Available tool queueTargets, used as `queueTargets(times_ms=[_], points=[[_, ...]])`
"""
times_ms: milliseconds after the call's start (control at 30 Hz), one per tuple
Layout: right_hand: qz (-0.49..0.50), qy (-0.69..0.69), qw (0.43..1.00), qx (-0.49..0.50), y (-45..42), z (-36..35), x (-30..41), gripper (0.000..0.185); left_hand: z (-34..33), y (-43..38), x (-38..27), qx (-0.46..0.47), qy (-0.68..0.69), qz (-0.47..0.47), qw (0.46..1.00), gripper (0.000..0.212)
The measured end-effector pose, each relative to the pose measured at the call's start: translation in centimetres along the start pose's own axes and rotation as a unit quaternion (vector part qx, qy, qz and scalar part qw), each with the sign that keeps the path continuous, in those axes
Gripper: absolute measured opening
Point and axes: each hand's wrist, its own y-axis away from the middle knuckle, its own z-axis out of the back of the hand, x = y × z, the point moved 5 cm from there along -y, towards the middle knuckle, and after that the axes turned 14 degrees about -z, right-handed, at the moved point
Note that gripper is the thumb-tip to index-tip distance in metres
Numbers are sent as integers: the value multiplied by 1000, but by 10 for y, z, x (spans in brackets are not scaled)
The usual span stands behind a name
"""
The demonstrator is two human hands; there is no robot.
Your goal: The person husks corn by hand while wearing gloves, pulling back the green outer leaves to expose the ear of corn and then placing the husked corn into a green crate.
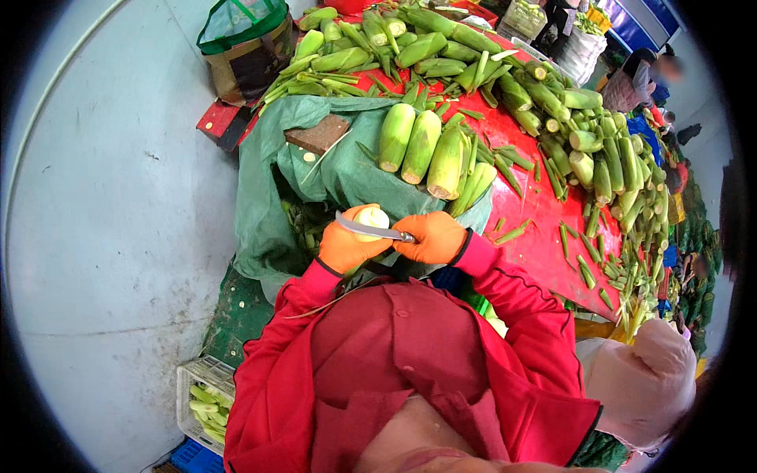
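My left hand (pixel 349 242), in an orange glove, holds a pale vegetable shoot (pixel 372 222) with its round white end facing up. In my right hand (pixel 434 237), also gloved in orange, is the handle of a knife with a curved blade (pixel 369 229). The blade lies across the near side of the shoot's end and over my left hand; whether it touches the shoot I cannot tell. Just beyond my hands, several green-husked shoots (pixel 423 148) lie side by side on a green woven plastic sheet (pixel 355 183).
A red tabletop (pixel 526 236) bears husk scraps and a long heap of green-husked shoots (pixel 591 136). A brown block (pixel 317 135) rests on the sheet. Left stand a wall (pixel 118 195) and a bag (pixel 251 65). A crate (pixel 204 366) holds pale shoots. A person (pixel 644 378) is close at right.
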Motion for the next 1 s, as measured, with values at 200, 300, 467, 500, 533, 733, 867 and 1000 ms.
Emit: queueTargets(times_ms=[200, 300, 467, 500, 533, 733, 867, 1000], points=[[16, 122, 989, -79, -13, -13, 7, 19, 8, 15, 6, -34, 24, -4, 999, 62], [9, 143, 982, -122, -22, -24, 0, 15, 11, 16, 0, -33, -2, 17, 999, 59], [11, 86, 982, -168, -24, -23, -14, 5, 6, 17, -10, -19, -8, -29, 999, 57], [8, 88, 981, -171, -22, -21, -17, 5, 3, 13, -13, -14, 0, -25, 1000, 58], [0, 105, 978, -178, -19, -20, -19, 5, 0, 10, -14, -9, 2, -28, 1000, 58], [-29, 118, 956, -268, 6, -10, -53, 8, -26, -12, -30, 62, 26, -54, 996, 56], [-78, 148, 930, -328, 24, 5, -73, 11, -54, -25, -27, 136, 84, -33, 987, 54], [-210, 126, 890, -385, 34, 7, -153, 10, -72, -36, -50, 230, 152, -41, 960, 53]])
